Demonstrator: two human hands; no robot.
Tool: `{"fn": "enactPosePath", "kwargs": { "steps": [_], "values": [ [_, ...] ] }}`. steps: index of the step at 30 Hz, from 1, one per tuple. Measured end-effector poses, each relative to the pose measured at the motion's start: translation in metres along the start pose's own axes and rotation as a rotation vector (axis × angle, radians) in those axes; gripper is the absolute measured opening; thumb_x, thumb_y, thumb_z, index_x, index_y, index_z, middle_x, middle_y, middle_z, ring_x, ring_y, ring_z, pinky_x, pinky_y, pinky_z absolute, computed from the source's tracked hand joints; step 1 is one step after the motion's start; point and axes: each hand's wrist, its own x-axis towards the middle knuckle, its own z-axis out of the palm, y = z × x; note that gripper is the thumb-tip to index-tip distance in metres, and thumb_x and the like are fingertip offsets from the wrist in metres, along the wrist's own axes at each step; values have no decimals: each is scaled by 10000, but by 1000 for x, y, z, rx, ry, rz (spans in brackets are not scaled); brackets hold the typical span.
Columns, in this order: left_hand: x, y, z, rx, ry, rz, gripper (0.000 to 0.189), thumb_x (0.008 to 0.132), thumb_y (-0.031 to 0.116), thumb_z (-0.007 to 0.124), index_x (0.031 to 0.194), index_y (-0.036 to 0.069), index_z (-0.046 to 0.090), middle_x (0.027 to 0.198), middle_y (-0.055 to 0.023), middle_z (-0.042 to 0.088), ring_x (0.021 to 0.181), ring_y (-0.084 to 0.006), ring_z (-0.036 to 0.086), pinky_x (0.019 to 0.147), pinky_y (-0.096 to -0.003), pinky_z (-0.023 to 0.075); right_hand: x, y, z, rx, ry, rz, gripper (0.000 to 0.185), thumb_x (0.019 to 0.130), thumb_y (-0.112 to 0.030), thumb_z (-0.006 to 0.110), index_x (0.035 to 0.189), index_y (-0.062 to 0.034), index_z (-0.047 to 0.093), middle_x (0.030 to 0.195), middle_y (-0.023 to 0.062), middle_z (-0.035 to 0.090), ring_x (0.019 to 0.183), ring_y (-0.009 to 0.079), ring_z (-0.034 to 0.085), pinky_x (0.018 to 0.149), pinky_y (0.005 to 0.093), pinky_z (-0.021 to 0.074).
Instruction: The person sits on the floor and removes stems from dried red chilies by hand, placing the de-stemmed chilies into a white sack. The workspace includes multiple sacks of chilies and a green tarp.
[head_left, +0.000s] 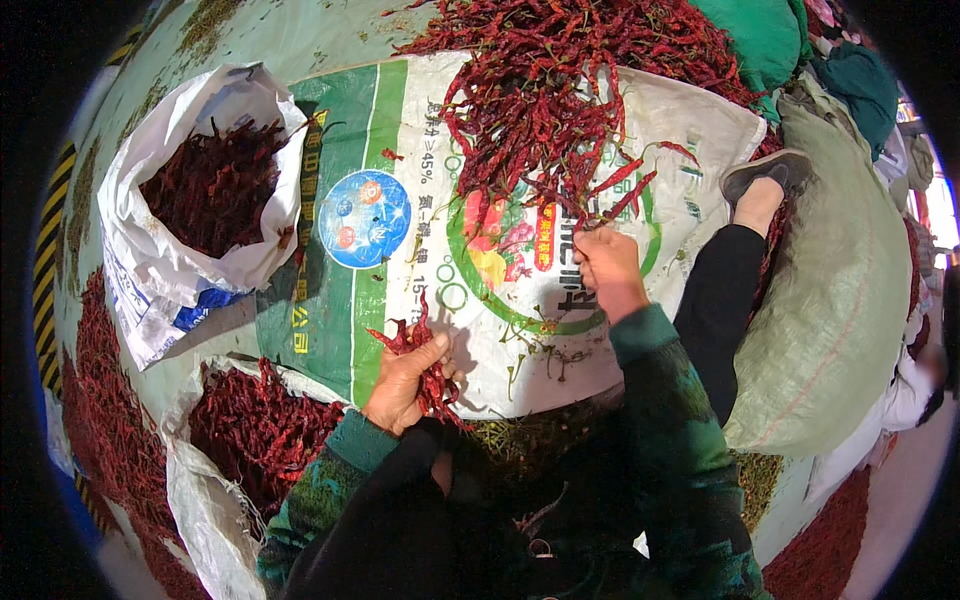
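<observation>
My left hand (409, 379) is closed around a small bunch of dried red chilies (433, 390), which stick out above and below the fist. With its fingers pinched together, my right hand (611, 262) is at the near edge of a heap of dried red chilies (525, 127), on the tips of a chili there. Part of what it pinches is hidden by the fingers. Both hands are over a flattened printed woven sack (510, 382), on which the heap partly lies. Loose chili stems (532, 345) are scattered on the sack between my hands.
At the left stands an open white sack (120, 195) holding dark dried chilies. Nearer me is another open sack (210, 510) with redder chilies. A full pale-green woven sack (825, 300) lies at the right, beside a leg with a shoe (765, 176). More chilies (112, 420) cover the floor.
</observation>
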Motion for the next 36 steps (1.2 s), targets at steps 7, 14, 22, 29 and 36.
{"fn": "enactPosePath", "kwargs": {
  "steps": [7, 14, 22, 29, 36],
  "values": [
    [5, -12, 21, 73, 49, -66, 213, 846, 49, 587, 1031, -54, 567, 939, -163, 645, 759, -226, 652, 651, -341, 565, -110, -4, 31, 311, -387, 450, 159, 831, -144, 577, 743, -13, 589, 609, 16, 522, 476, 70, 442, 410, 241, 353],
    [3, -19, 20, 138, 11, -63, 225, 823, 1, 599, 1046, -18, 580, 879, -107, 637, 743, -190, 626, 655, -306, 532, -118, 13, 51, -164, -446, -282, 214, 780, -129, 627, 641, -2, 528, 591, 139, 532, 512, 229, 517, 493, 351, 401],
    [-4, -15, 19, 40, 21, -68, 127, 823, 27, 630, 915, 11, 544, 668, -58, 525, 557, -168, 519, 509, -314, 475, 19, -5, -10, -1089, 267, -374, 130, 786, -130, 574, 882, -49, 609, 862, 169, 534, 715, 358, 566, 653, 443, 460],
    [-6, -10, 25, 71, 50, -14, 168, 854, 76, 589, 984, -27, 561, 660, -45, 503, 556, -152, 492, 510, -316, 455, -25, 0, -4, -736, 175, -569, 65, 782, -115, 576, 778, -51, 584, 734, 172, 543, 714, 362, 580, 620, 436, 449],
    [3, -17, 34, 37, 64, -81, 163, 850, 78, 610, 979, -10, 562, 673, -68, 546, 568, -156, 533, 510, -306, 483, -125, 7, 39, -289, -283, -422, 76, 794, -115, 579, 803, -41, 564, 700, 185, 569, 650, 375, 573, 570, 431, 446]
  ]
}}
